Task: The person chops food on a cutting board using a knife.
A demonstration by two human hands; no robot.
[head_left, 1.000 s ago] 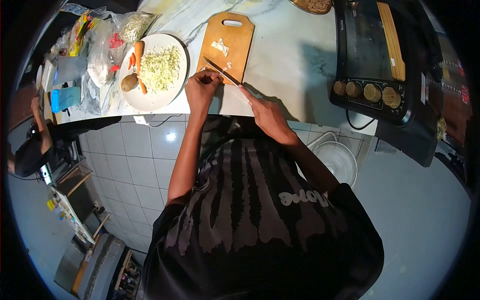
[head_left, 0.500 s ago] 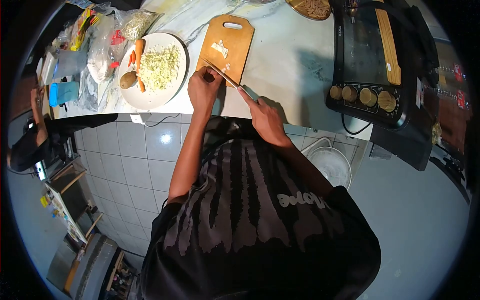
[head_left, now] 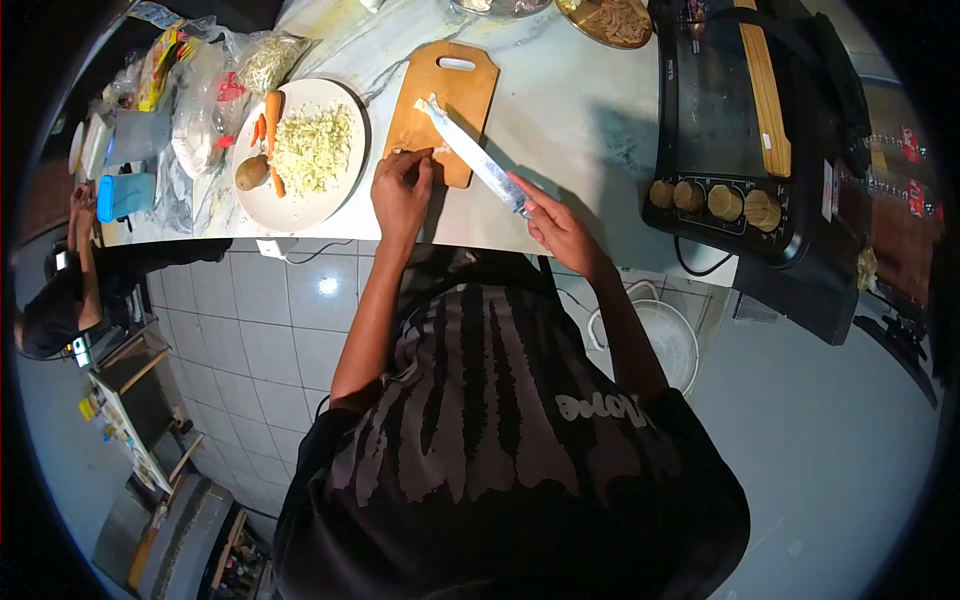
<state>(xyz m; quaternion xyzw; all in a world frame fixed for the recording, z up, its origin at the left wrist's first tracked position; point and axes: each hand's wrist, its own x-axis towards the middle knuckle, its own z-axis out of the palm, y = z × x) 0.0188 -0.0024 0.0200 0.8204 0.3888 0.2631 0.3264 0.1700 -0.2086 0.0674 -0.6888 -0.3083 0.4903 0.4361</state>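
Observation:
My right hand (head_left: 560, 232) is closed on the handle of a knife (head_left: 477, 160), whose broad blade shows flat over the wooden cutting board (head_left: 462, 98). The blade's tip covers part of the pale pieces (head_left: 424, 103) on the board. Near the board's lower left edge, my left hand (head_left: 402, 192) has its fingertips drawn together; what they pinch is too small to make out. Small pale bits lie by those fingertips. Left of the board is a white plate (head_left: 300, 214) with chopped pale green vegetable (head_left: 312, 148), a carrot (head_left: 273, 120), small red-orange pieces and a brown round item (head_left: 251, 173).
Plastic bags (head_left: 200, 120) and a blue container (head_left: 126, 196) stand at the left. A black oven (head_left: 720, 110) with knobs is at the right. A dish of brown food (head_left: 618, 22) sits at the back. Another person (head_left: 62, 310) is at far left.
The knife has turned from edge-on to showing its flat blade, and its tip has moved up the board to the pale pieces. My right hand has shifted right and down.

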